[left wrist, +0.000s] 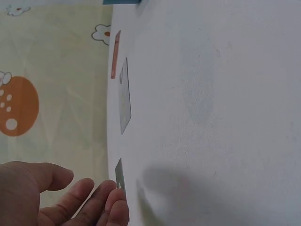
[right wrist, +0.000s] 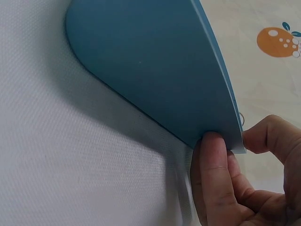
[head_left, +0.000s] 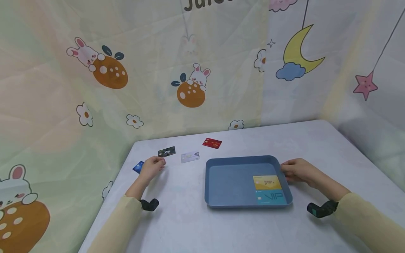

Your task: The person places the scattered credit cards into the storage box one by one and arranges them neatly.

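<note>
At the far left, a blue card (head_left: 138, 167) lies on the white table (head_left: 177, 225), partly hidden behind the left hand (head_left: 152, 168). And here's the action: this looks like the reach for a card, with the pick-up not yet made. The left hand is loosely open, thumb well apart from gently bent fingers, nothing in its hold; the fingertips are right by the dark card (head_left: 167, 151), though whether they touch it I can't tell. The next move, I'd judge, calls for getting a fingertip under that thin edge, then a pinch with the thumb. Moving right, the silver card (head_left: 190, 157) lies flat just beside it, and the red card (head_left: 212, 143) sits farther back. Then comes the blue-grey tray (head_left: 230, 181), a yellow card (head_left: 267, 182) and a teal card (head_left: 270, 198) lying inside at its right end, teal on the near side. At the far right, the right hand (head_left: 297, 170) is nearly closed, pinching the tray's right rim, fingers against the outer wall and thumb at the edge.
</note>
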A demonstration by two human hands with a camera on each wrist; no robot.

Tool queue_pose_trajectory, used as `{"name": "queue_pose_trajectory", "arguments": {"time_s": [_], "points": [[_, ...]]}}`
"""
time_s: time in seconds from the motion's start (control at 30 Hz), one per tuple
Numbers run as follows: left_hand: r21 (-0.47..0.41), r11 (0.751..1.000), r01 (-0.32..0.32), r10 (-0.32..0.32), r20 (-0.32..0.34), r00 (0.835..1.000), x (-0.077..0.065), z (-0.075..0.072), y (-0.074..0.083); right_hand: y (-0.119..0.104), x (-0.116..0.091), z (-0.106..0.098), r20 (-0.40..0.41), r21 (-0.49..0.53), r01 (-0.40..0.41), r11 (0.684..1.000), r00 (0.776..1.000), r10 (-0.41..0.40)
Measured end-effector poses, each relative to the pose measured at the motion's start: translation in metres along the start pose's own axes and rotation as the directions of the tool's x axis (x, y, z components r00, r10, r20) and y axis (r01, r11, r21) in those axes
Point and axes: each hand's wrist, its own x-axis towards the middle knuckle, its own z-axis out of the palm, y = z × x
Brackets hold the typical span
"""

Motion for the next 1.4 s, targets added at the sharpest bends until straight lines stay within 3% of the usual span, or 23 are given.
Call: {"name": "queue_pose_trajectory", "arguments": {"time_s": [0.77, 1.4], "points": [[0.083, 0.995, 0.06, -0.053, -0.082, 0.995, 0.011, -0.018, -0.022, 0.004, 0.003, 0.0, -0.001, 0.002, 0.013, 1.0, 1.0, -0.013], [0.16, 0.985, 0.065, -0.041, -0.15, 0.988, 0.012, -0.032, -0.03, 0.003, 0.003, 0.001, -0.009, 0.003, 0.011, 1.0, 1.0, -0.011]]}}
